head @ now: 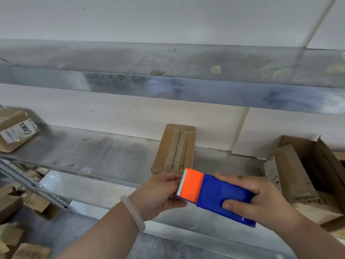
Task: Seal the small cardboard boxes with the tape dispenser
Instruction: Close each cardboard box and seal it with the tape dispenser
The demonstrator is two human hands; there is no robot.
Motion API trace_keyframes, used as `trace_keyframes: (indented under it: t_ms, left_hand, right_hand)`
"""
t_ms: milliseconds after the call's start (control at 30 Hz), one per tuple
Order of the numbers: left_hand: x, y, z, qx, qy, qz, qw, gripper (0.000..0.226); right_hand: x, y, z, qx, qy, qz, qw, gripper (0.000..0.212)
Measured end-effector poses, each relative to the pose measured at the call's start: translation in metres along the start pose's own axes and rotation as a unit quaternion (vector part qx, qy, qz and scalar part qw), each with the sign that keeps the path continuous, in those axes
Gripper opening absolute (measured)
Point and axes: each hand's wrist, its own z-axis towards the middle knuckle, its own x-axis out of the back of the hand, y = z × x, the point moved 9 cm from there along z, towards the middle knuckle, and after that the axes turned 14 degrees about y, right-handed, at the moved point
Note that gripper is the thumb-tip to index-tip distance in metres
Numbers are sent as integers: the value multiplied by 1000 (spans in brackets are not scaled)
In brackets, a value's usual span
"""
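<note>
A blue tape dispenser (220,195) with an orange head and a white toothed blade is held in front of me, above the front edge of a metal shelf. My right hand (259,200) grips its blue body, thumb on top. My left hand (158,193) holds the orange blade end, fingers curled under it beside the teeth. Just behind the dispenser a small cardboard box (175,148) lies on the shelf with its centre seam facing up. Whether any tape is pulled out is hidden by my left hand.
The metal shelf (89,150) runs left to right, with another shelf above it. A labelled box (16,129) sits at the far left. An open carton (317,165) holding boxes stands at the right. Several boxes lie on the floor at lower left (28,202).
</note>
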Motion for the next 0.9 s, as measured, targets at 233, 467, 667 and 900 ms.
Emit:
trace_keyframes:
  t_ms: [233, 467, 667, 900]
  left_hand:
    - [15, 15, 6, -111, 88, 134, 981, 16]
    - [37, 28, 3, -167, 151, 81, 971, 18]
    - [112, 35, 12, -180, 258, 40, 949, 15]
    - [145, 17, 43, -144, 309, 13, 940, 20]
  right_hand:
    - [-8, 0, 2, 5, -19, -32, 999, 48]
    - [-5, 1, 6, 1, -44, -36, 998, 53]
    - [20, 1, 17, 13, -19, -73, 997, 54]
    - [26, 21, 29, -13, -34, -118, 992, 55]
